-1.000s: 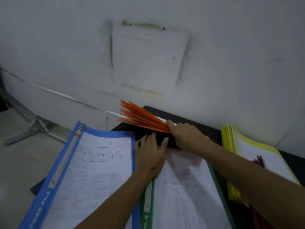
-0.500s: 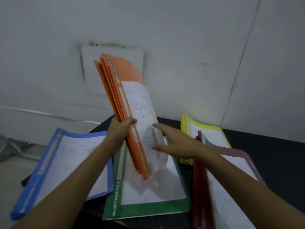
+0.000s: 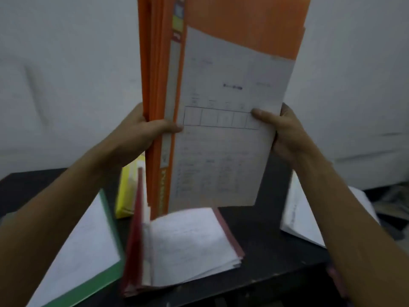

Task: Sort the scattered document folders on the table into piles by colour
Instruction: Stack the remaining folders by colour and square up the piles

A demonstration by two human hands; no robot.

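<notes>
A stack of orange folders [image 3: 223,89] stands upright in the air in front of me, a printed sheet facing me. My left hand [image 3: 141,134] grips its spine edge, thumb across the front. At the opposite edge my right hand [image 3: 285,131] holds the stack, thumb on the sheet. Below it on the black table [image 3: 272,244] lie a red folder pile [image 3: 177,251], a green folder [image 3: 84,258] at the left and a yellow pile [image 3: 127,191] behind.
A white folder or sheet pile [image 3: 305,218] lies at the right of the table, partly behind my right forearm. A grey wall [image 3: 66,63] stands close behind the table. The table's front edge runs along the bottom.
The orange stack rose higher and turned upright, closer to my face. My right hand went from open beside it to gripping its right edge. The view swung right, and the blue folder is out of sight.
</notes>
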